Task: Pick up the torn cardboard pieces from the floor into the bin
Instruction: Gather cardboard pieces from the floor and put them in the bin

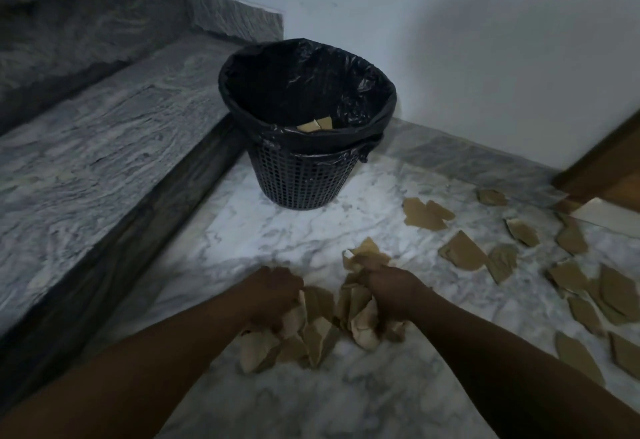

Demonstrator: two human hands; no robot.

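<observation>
Gathering torn cardboard pieces (318,338) into a heap on the floor (277,231), at 6 o'clock of the bin (304,179).

Likely handling as light, fairly stiff yet bendable stuff with dry, rough faces: not slipping readily and not breaking, but springing apart and dropping out of a loose bunch. Best taking hold from both sides of the heap, pressing inward and scooping under the lowest pieces, rather than pinching single edges.

Appearing as tan-brown, jagged-edged, irregular flakes, some creased or folded, a few paler on one face.

Gripping a crumpled bunch with the left hand (273,295), curled tight at the 9 o'clock side of the heap. Clutching another bunch with the right hand (391,291), curled round it at the 3 o'clock side, with cardboard sticking out at 12 o'clock of the knuckles.

Leaving many scattered pieces (464,251) flat on the marble at 2 to 4 o'clock of the hands, apart from the bin. Showing a couple of binned pieces (315,125) inside the black bag (311,141) lining the bin, near its front wall.

Placing the bin upright at 12 o'clock of the hands, just beside a grey stone step (104,144) at 9 o'clock and near the white wall (450,40). Judging the task as early, with most of the cardboard not yet binned.
</observation>
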